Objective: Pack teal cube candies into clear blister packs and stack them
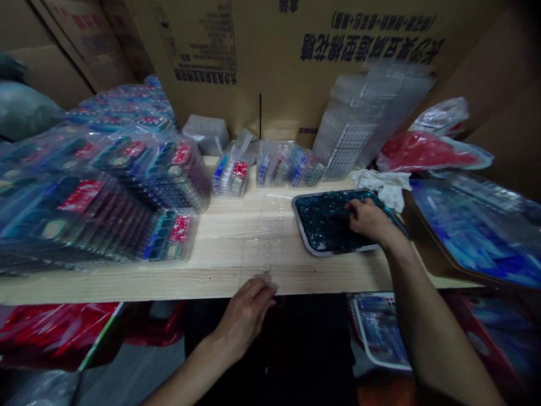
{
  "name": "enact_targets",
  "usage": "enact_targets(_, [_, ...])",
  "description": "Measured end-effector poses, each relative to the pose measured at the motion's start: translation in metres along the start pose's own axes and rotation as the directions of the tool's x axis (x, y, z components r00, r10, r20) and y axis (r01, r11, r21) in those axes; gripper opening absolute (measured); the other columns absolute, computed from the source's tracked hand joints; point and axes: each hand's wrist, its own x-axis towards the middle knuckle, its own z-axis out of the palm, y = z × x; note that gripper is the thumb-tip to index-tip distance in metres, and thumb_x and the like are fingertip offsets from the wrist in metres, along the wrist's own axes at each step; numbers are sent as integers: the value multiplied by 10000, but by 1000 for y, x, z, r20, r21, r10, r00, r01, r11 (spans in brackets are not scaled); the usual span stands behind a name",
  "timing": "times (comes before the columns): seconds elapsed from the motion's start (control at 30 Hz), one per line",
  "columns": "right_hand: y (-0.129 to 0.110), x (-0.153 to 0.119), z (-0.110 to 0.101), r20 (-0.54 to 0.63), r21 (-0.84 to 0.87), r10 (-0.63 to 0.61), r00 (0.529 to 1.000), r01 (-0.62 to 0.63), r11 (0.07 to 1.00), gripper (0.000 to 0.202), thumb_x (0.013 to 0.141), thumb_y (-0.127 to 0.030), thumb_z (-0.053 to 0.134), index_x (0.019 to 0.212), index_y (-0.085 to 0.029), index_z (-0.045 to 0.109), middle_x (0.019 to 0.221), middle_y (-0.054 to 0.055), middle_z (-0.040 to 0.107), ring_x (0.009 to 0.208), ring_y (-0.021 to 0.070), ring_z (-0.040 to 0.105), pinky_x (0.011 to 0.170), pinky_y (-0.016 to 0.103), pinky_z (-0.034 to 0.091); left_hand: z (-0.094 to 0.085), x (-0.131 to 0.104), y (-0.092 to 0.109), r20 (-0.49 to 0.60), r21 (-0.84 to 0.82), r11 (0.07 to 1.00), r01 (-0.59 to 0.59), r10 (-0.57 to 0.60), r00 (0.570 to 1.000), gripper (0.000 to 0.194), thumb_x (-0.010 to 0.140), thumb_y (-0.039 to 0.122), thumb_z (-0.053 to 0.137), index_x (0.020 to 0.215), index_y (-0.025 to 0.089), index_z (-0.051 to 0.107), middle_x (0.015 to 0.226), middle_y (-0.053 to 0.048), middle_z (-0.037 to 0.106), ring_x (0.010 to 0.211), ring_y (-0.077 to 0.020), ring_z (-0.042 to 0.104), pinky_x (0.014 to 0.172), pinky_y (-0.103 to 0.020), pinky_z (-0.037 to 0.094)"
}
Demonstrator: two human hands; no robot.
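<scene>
Dark teal, glossy pieces (327,217) fill a shallow rectangular tray with a pale grey rim (301,228), and our right hand (368,219) reaches in from the right, fingers curled down among them. We cannot tell whether its fingertips have closed on a piece. Our left hand (251,304) is at the front edge of the pale wood-grained table (228,276), fingers drawn together on the near end of a clear, thin plastic shell with moulded hollows (262,254). That shell lies on the tabletop, just left of the tray, and we see no teal piece in it.

We judge the step in hand to be picking from the tray while the left hand steadies the shell. From here, the next move calls for a sure pinch on one piece, a lift clear of the rim, and the shell held flat and still.
</scene>
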Motion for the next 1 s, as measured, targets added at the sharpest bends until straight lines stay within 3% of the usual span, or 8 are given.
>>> enact_targets(0.13, [-2, -2, -2, 88, -84, 22, 996, -14, 996, 529, 836, -266, 574, 1352, -173, 508, 1244, 182, 482, 1070, 316, 590, 899, 411, 452, 16, 21, -9, 6, 23, 1000, -16, 15, 1000, 222, 960, 144, 462, 1067, 146, 656, 967, -96, 677, 874, -184, 654, 759, -321, 579])
enact_targets(0.27, [-16, -8, 4, -102, -107, 31, 994, -42, 993, 364, 867, -213, 497, 1201, -96, 578, 1124, 195, 558, 971, 306, 619, 832, 386, 445, 21, 50, -28, -2, 71, 997, 28, -28, 1000, 211, 965, 181, 461, 1021, 145, 661, 922, -94, 653, 848, -186, 631, 742, -322, 559])
enact_targets(0.43, [-18, -9, 4, -380, 136, 66, 923, -14, 991, 288, 890, -185, 450, 1114, -129, 621, 1023, 152, 656, 893, 263, 636, 793, 330, 440, 19, 59, -29, 1, 37, 999, 31, -31, 1000, 205, 965, 217, 472, 1005, 172, 668, 911, -76, 621, 841, -176, 610, 735, -307, 541])
enact_targets(0.63, [-36, -20, 1, -372, 489, -46, 927, 238, 839, 241, 899, -253, 458, 1025, -161, 642, 752, 45, 670, 695, 193, 624, 658, 261, 431, 2, 70, -9, -164, -237, 960, 147, -189, 968, 232, 911, 317, 585, 1088, 208, 690, 1006, -87, 600, 929, -191, 615, 778, -314, 538])
enact_targets(0.7, [-59, -30, 7, -374, 538, -148, 916, 344, 769, 211, 908, -282, 459, 983, -179, 627, 717, 19, 648, 651, 173, 607, 627, 247, 415, 1, 91, -5, -150, -449, 857, 252, -351, 924, 263, 915, 354, 571, 1094, 198, 682, 1012, -87, 647, 893, -183, 642, 765, -306, 539])
enact_targets(0.77, [-85, -39, 15, -380, 519, -196, 904, 384, 763, 169, 899, -256, 469, 961, -186, 610, 742, 22, 651, 673, 172, 610, 651, 250, 414, 8, 117, -5, -41, -673, 655, 344, -497, 867, 340, 897, 405, 582, 1143, 181, 653, 966, -73, 695, 782, -163, 662, 719, -297, 544])
enact_targets(0.9, [-120, -48, 29, -349, 458, -195, 917, 348, 818, 187, 879, -163, 444, 977, -156, 603, 921, 103, 684, 843, 214, 633, 745, 293, 438, 28, 155, -18, 14, -849, 425, 313, -576, 818, 367, 738, 360, 745, 1033, 146, 700, 946, -62, 735, 791, -150, 668, 746, -271, 537])
enact_targets(1.0, [-122, -44, 35, -340, 576, -174, 924, 351, 738, 223, 867, -164, 457, 1018, -161, 621, 941, 95, 694, 846, 204, 635, 772, 302, 454, 27, 160, -25, 76, -911, 286, 297, -591, 803, 386, 651, 309, 813, 985, 139, 720, 896, -43, 747, 740, -124, 666, 729, -247, 533])
